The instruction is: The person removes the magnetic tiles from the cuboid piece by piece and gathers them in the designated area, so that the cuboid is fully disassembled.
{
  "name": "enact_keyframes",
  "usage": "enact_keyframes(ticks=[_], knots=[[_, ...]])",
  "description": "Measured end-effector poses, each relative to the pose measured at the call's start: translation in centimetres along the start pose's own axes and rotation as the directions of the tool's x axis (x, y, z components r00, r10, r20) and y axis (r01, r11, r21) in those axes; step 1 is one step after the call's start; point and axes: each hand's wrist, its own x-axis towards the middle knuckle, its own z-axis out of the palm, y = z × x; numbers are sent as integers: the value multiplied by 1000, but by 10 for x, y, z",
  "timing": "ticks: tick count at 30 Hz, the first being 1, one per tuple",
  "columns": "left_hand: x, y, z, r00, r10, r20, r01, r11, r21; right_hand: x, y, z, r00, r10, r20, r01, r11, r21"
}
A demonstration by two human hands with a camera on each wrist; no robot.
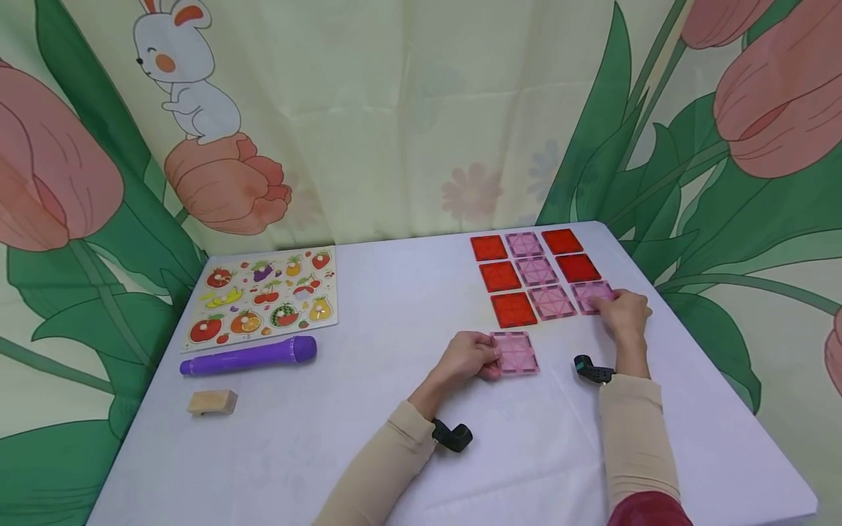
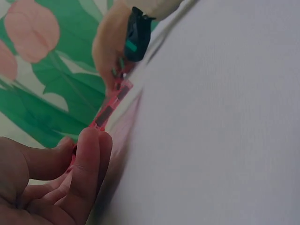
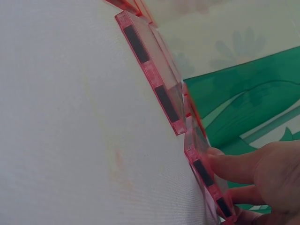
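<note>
My left hand (image 1: 463,356) pinches the left edge of a pink magnetic tile (image 1: 520,354), which hangs close over the white table in front of the other tiles. In the left wrist view its thumb and fingertips meet on that tile's edge (image 2: 104,117). At the near right corner of a tile grid, my right hand (image 1: 623,315) grips another pink magnetic tile (image 1: 588,298), thumb on its face. Beside it lies a pink tile (image 1: 551,302), then a red tile (image 1: 514,310). Behind them are more red tiles (image 1: 578,267) and pink tiles (image 1: 536,271) in rows.
On the table's left lie a fruit puzzle board (image 1: 263,296), a purple toy microphone (image 1: 250,356) and a small wooden block (image 1: 213,402). A printed curtain (image 1: 368,131) hangs behind the white table (image 1: 388,307). Wrist cameras (image 1: 454,436) sit on both arms.
</note>
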Motion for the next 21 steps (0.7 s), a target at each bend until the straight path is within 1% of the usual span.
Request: enact_keyframes(ticks=[2,6,9,13,21], knots=[[3,3,8,1000,0,-23,0,1000,20,0,1,0,1000,0,1,0,1000,2],[9,7,24,995,13,-100,-5,997,81,2,2,0,1000,0,1,0,1000,5],[11,10,32,986,9,-165,11,993,118,2,2,2,1000,0,0,0,1000,-2],[13,13,40,974,-3,-228,37,989,145,3,3,3,1000,-9,-4,9,1000,-12],[11,15,52,963,47,-267,-6,988,152,5,5,3,1000,-16,-20,16,1000,-6]])
